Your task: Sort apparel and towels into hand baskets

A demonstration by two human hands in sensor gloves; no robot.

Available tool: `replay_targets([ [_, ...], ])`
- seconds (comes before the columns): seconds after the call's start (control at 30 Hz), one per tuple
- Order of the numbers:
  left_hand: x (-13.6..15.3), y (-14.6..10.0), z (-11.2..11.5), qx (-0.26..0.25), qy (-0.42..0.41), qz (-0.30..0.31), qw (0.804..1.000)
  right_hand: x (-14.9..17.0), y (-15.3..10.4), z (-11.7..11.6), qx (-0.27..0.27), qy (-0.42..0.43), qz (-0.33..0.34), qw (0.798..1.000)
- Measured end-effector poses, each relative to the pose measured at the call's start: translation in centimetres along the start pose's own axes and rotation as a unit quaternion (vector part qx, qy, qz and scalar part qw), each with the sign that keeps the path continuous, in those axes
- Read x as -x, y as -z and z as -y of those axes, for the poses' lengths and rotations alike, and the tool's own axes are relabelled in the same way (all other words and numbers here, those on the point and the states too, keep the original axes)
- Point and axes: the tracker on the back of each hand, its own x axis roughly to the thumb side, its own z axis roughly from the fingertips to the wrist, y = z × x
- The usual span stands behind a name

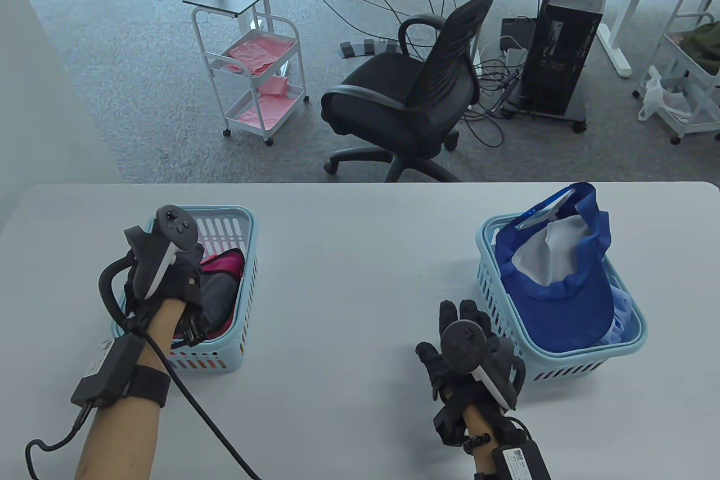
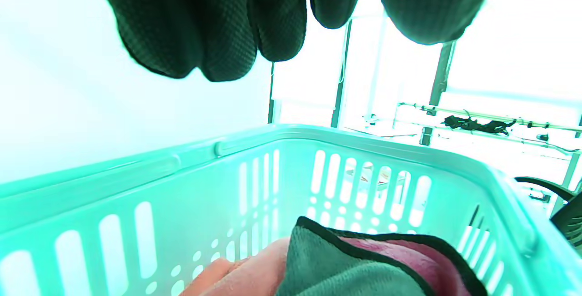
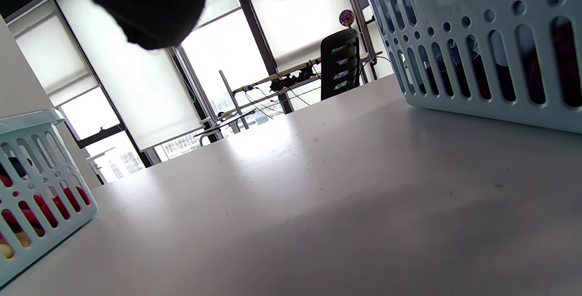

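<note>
Item: pale blue slotted plastic hand basket, left point(image 1: 239, 255), on a white table point(image 1: 360, 255); contents, a folded grey towel with black edging point(image 2: 336, 268) lying over pink-red cloth point(image 1: 225, 265). The left hand point(image 1: 169, 283), black sensor glove, sits over the near part of this basket; in the left wrist view its fingertips point(image 2: 227, 37) hang loose and slightly apart above the towel, gripping nothing. Item: matching pale blue slotted hand basket, right point(image 1: 562, 359), holding a royal-blue fabric cap with white lining point(image 1: 557, 277), which stands well above the rim. The right hand point(image 1: 467, 356), black glove, rests near the table just beside this basket's near left corner, fingers extended and spread, holding nothing. No loose garment shows on the table between the baskets, so sorting appears near complete. Handling note: lift the left hand straight up so no finger snags the towel edge; press the cap lower if it needs to sit within the rim.
</note>
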Motion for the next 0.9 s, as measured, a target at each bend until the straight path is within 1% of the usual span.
replay_targets([
  [0.13,-0.7,-1.5,-0.9,-0.017,-0.014,0.041,0.999,-0.1,0.0,0.0,-0.001,-0.004,0.003,1.000],
  [0.27,-2.5,-4.8,-2.1,-0.045,-0.018,0.111,0.993,-0.3,0.0,-0.1,-0.001,-0.011,0.008,1.000],
  [0.33,-3.4,-6.3,-2.1,-0.054,-0.020,0.143,0.988,-0.5,-0.1,-0.1,-0.002,-0.019,0.013,1.000],
  [0.4,-4.4,-7.9,-1.7,-0.061,-0.019,0.177,0.982,-0.7,-0.2,-0.2,-0.005,-0.023,0.019,1.000],
  [0.5,-5.9,-10.4,0.1,-0.059,-0.006,0.241,0.969,-1.0,-0.3,-0.4,-0.014,-0.023,0.028,0.999],
  [0.53,-6.4,-11.3,1.1,-0.059,-0.001,0.259,0.964,-1.1,-0.4,-0.5,-0.014,-0.023,0.029,0.999],
  [0.57,-6.7,-11.8,1.8,-0.062,0.001,0.267,0.962,-1.1,-0.4,-0.5,-0.015,-0.025,0.030,0.999],
  [0.67,-7.9,-13.9,4.9,-0.081,0.022,0.300,0.950,-1.3,-0.5,-0.8,-0.021,-0.031,0.035,0.999],
  [0.77,-9.0,-15.8,8.4,-0.114,0.065,0.328,0.936,-1.4,-0.6,-1.0,-0.017,-0.047,0.037,0.998],
  [0.83,-9.4,-16.7,10.6,-0.131,0.080,0.339,0.928,-1.4,-0.6,-1.0,-0.013,-0.047,0.038,0.998],
  [0.87,-9.8,-17.0,11.6,-0.132,0.102,0.352,0.921,-1.3,-0.5,-1.1,-0.009,-0.048,0.037,0.998],
  [0.9,-9.9,-17.1,12.0,-0.127,0.129,0.364,0.914,-1.3,-0.5,-1.1,-0.010,-0.049,0.035,0.998],
])
